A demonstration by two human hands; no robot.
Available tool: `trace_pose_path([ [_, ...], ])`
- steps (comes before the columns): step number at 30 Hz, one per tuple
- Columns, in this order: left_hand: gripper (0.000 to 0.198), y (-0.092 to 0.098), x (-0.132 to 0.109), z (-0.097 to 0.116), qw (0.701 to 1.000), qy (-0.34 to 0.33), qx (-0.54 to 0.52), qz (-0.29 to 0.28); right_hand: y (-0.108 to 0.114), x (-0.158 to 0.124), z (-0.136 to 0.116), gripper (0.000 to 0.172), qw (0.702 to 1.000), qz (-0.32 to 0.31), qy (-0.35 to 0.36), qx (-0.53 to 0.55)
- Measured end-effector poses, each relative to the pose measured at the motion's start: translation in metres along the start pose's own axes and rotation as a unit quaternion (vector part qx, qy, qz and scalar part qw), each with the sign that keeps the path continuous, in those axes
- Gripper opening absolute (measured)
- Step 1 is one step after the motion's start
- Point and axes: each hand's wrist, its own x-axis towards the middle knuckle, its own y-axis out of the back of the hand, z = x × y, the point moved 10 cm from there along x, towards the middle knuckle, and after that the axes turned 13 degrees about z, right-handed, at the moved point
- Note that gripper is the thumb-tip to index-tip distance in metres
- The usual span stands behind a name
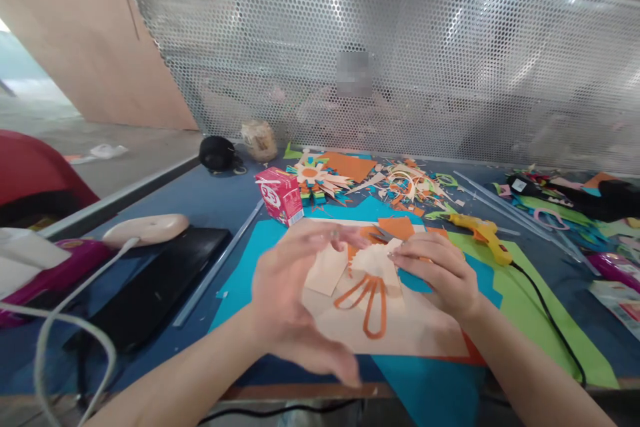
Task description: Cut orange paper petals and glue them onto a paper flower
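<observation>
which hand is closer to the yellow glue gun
Right. The right hand is just left of the yellow glue gun and closer to the camera, not touching it; the left hand is much farther left, past the pale paper.

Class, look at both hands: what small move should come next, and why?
Probably bring the left hand in to steady the left edge of the cream piece: the right hand alone seems to pinch it, at its right side, while the left hand is spread open and looks empty.
</observation>
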Motion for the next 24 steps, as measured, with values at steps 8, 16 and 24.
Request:
trace_pose_path([
  [8, 0.039, 0.044, 0.012, -0.061, 0.959, 0.196, -0.021, 0.204, 0.001, -0.055, 0.112, 0.021, 0.913, 0.032, -0.404, -0.044],
  [16, 0.048, 0.040, -0.007, -0.112, 0.902, 0.365, -0.065, 0.222, -0.025, -0.075, 0.120, 0.026, 0.888, -0.105, -0.445, -0.051],
  [24, 0.043, 0.030, -0.008, -0.118, 0.927, 0.344, -0.033, 0.145, -0.014, -0.045, 0.103, 0.025, 0.939, -0.097, -0.285, -0.166],
])
